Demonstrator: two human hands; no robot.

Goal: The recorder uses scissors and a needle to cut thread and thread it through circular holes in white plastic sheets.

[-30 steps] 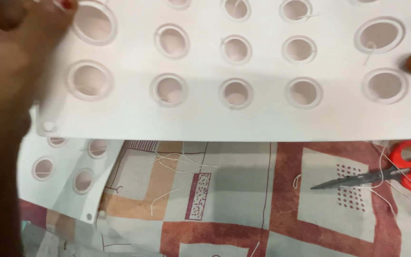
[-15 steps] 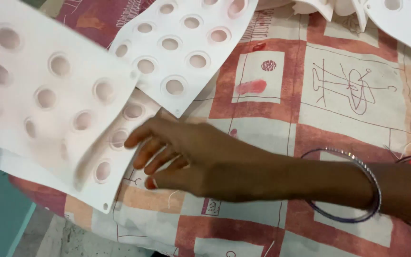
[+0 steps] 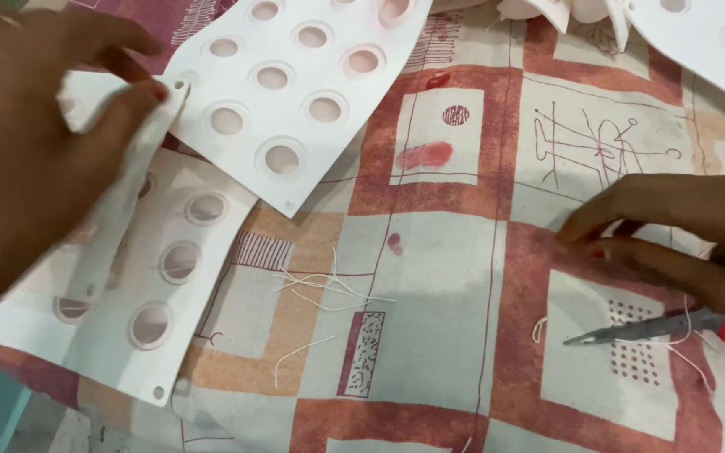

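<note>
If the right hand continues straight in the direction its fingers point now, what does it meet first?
The right hand points left, low over the patterned cloth. Its line looks free over the cloth, then probably meets the loose white threads, and beyond them the white perforated sheet. Its height is unclear.

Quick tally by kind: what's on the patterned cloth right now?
White sheets with round holes: 3, one under the left hand at, one at, one at the top right corner
Scissors with red handle: 1, near the right hand
Loose thread clusters: 1
Total: 5
</note>
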